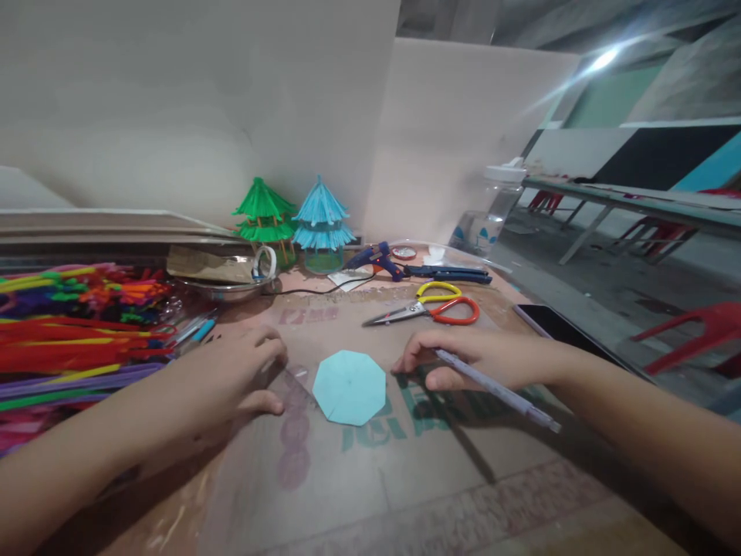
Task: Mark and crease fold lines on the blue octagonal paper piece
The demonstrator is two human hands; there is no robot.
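Observation:
A light blue octagonal piece of paper point(350, 388) lies flat between my hands, with a small dark dot at its centre and a short line near its lower edge. My right hand point(463, 359) is closed around a pale pen point(501, 392), whose back end slants toward the lower right. Left of the paper, my left hand point(258, 371) rests low over the work surface, fingers bent and thumb apart. Close to its fingertips lies a clear, thin-edged piece point(299, 384), too faint to name. Yellow-and-red-handled scissors point(425, 305) lie beyond the paper.
Green point(263, 212) and blue point(323, 220) tiered-roof models stand at the back. Nearby are a glue gun point(379, 259), blue-handled pliers point(448, 274) and a metal bowl point(223, 289). Colourful pipe cleaners point(75, 340) fill the left side. A phone point(570, 336) and a clear bottle point(498, 205) are on the right.

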